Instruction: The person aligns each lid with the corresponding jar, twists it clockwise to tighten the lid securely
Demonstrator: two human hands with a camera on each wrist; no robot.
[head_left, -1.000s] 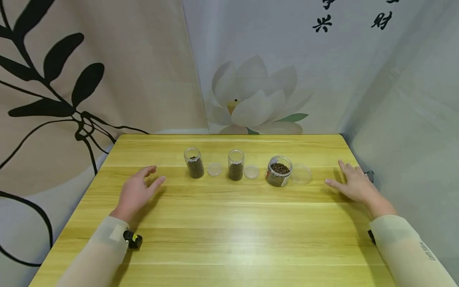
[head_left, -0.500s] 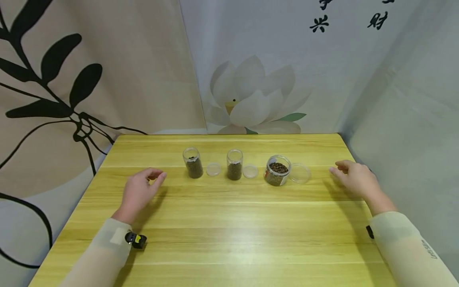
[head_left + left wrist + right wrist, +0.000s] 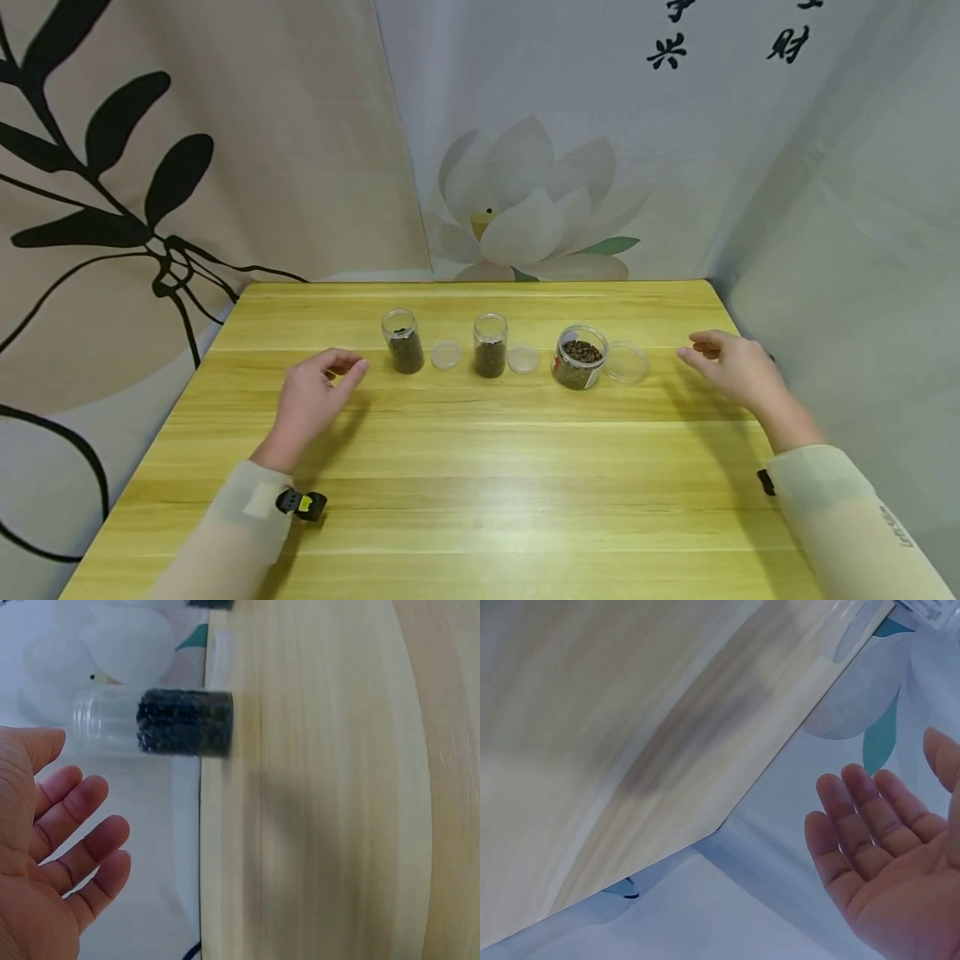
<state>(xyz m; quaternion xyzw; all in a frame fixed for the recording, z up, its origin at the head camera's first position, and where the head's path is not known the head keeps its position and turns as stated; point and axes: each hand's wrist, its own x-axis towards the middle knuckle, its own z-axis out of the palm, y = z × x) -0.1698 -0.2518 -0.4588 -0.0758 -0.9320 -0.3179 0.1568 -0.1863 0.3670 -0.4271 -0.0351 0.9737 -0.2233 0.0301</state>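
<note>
Curving loosely, empty fingers (image 3: 73, 811) of both hands (image 3: 310, 402) (image 3: 738, 377) flank three clear jars (image 3: 406, 343) (image 3: 490, 347) (image 3: 577, 369) part-filled with dark granules (image 3: 583, 352).

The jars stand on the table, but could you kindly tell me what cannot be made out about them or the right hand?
Wide jar, head view: label too small to read.
Middle jar, left wrist view: mostly cut off by the top edge.
Left jar, left wrist view: too blurred to tell what fills it.
Right hand, right wrist view: partly cut off by the right edge.
</note>
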